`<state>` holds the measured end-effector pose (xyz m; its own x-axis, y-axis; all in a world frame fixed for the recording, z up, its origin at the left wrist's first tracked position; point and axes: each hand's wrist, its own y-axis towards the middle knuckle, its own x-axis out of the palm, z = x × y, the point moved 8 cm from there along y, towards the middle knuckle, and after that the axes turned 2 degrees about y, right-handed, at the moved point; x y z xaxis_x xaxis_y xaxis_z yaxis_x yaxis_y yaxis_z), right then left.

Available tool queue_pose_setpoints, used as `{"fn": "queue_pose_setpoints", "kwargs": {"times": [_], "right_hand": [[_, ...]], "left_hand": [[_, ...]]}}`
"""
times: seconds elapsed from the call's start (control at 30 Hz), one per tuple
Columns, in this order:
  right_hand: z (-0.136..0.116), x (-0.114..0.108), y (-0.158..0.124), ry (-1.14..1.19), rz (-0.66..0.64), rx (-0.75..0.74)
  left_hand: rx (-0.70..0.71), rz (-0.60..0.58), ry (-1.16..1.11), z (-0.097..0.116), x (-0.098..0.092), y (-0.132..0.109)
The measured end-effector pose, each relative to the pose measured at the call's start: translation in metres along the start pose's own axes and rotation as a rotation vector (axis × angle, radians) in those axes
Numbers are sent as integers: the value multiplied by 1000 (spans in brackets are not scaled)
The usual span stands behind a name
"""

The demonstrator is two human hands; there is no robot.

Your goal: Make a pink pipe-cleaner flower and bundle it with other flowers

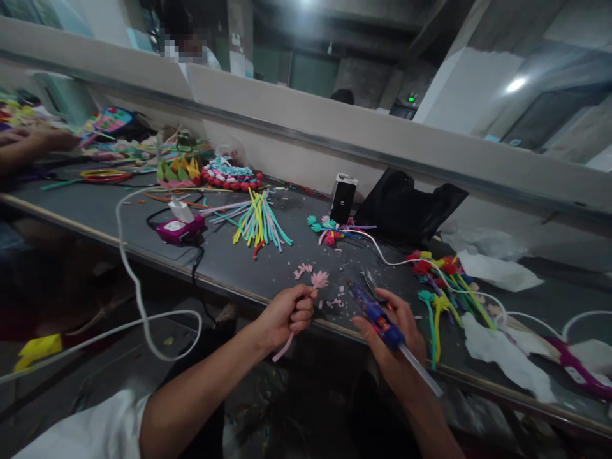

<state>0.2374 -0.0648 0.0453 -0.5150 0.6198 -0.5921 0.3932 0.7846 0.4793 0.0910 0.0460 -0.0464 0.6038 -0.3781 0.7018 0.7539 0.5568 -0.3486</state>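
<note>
Pink chenille flower and blue glue gun in hand; burn, snag and stray-fluff risks.
Left to right: a white cord [135,280] loops past the table edge near a fuchsia power block [180,228]; a knee or forearm catching it could probably drag the block. The left hand [291,311] pinches the pink chenille flower [320,279] just below its head, at the table's near edge, stem trailing under the fist; a loose pinch might let it twist. Pink clippings [302,271] lie around it and could cling to wet glue. The right hand [404,331] holds the blue glue gun [373,310] between thumb and fingers, nozzle near the flower; trigger pressure cannot be told. A tilt leftward, if hot, could burn the pinching fingers.
</note>
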Motion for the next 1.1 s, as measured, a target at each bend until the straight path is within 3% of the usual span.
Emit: {"fn": "queue_pose_setpoints", "kwargs": {"times": [0.13, 0.27, 0.43, 0.5, 0.9, 1.0, 1.1], "right_hand": [[21, -7, 10, -306, 64, -63], [62, 0, 23, -572, -41, 87], [104, 8, 30, -536, -181, 297], [111, 10, 30, -547, -244, 317], [82, 8, 25, -930, -356, 217], [72, -2, 27, -987, -269, 221], [41, 9, 35, -735, -123, 45]], "left_hand": [[75, 58, 56, 8, -4, -1], [196, 139, 131, 22, -8, -7], [291, 160, 153, 35, -11, -14], [299, 161, 162, 38, -13, -16], [252, 182, 248, 42, -21, -25], [252, 174, 251, 42, -22, -27], [241, 163, 257, 40, -21, -27]]}}
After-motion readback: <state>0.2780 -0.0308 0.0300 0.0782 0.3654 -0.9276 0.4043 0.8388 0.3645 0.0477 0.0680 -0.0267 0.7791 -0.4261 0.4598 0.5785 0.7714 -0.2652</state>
